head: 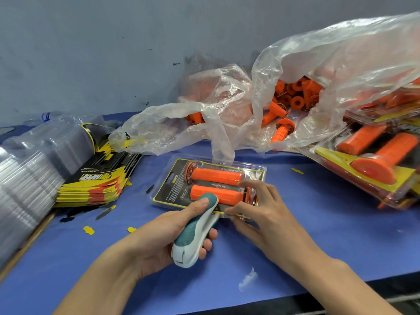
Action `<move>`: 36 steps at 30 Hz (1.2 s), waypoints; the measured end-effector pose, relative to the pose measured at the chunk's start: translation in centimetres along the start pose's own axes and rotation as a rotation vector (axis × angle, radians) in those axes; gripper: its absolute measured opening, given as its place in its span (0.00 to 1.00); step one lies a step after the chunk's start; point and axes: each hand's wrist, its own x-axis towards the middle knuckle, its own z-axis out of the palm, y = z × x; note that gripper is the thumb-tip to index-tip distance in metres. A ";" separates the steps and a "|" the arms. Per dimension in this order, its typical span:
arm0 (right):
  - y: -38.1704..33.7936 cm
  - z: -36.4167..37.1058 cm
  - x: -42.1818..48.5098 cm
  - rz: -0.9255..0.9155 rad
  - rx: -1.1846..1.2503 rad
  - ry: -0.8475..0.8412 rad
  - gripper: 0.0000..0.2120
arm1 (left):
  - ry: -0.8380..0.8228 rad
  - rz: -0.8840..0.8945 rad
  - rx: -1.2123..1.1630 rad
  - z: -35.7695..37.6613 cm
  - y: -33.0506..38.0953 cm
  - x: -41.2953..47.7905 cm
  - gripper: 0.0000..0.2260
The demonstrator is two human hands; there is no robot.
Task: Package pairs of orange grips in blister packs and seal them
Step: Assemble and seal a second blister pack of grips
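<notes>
1. Our left hand (156, 233) wraps its grip round one teal-and-white handheld sealer (195, 233).
2. Our right hand (259, 214) pinches the near edge of one clear plastic blister pack (172, 189) on the blue surface (329, 235).
3. Inside lie two orange ribbed grips (216, 176).

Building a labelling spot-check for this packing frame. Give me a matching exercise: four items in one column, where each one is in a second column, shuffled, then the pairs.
Items
1. hand sealer
2. printed cards
3. loose orange grips
4. blister pack

Places
A. in the clear plastic bag at the back
B. flat on the blue table, right hand holding its near edge
C. gripped in the left hand
D. stacked at the left of the table

Pairs: 1-C, 2-D, 3-A, 4-B
</notes>
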 end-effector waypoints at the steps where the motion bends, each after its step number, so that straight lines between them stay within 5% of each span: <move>1: 0.0 0.0 0.0 0.003 -0.001 0.004 0.07 | -0.002 0.000 0.007 -0.1 0.0 0.0 0.26; 14: 0.0 0.2 -0.1 -0.004 -0.045 -0.008 0.07 | 0.020 0.023 0.132 0.2 -0.2 -0.1 0.26; 19: -1.0 0.7 1.3 -0.056 -0.360 0.027 0.32 | 0.018 0.049 0.170 0.9 -0.2 -0.2 0.25; 23: -1.5 1.6 2.2 -0.234 -0.350 0.084 0.22 | 0.005 0.075 0.161 0.8 -0.1 -0.2 0.23; 34: -1.2 1.3 2.0 -0.211 -0.277 -0.015 0.26 | 0.004 0.052 0.150 0.1 0.0 -0.6 0.25; 36: -1.0 1.1 1.9 -0.219 -0.291 0.015 0.20 | 0.013 0.020 0.278 -1.4 0.1 -1.7 0.27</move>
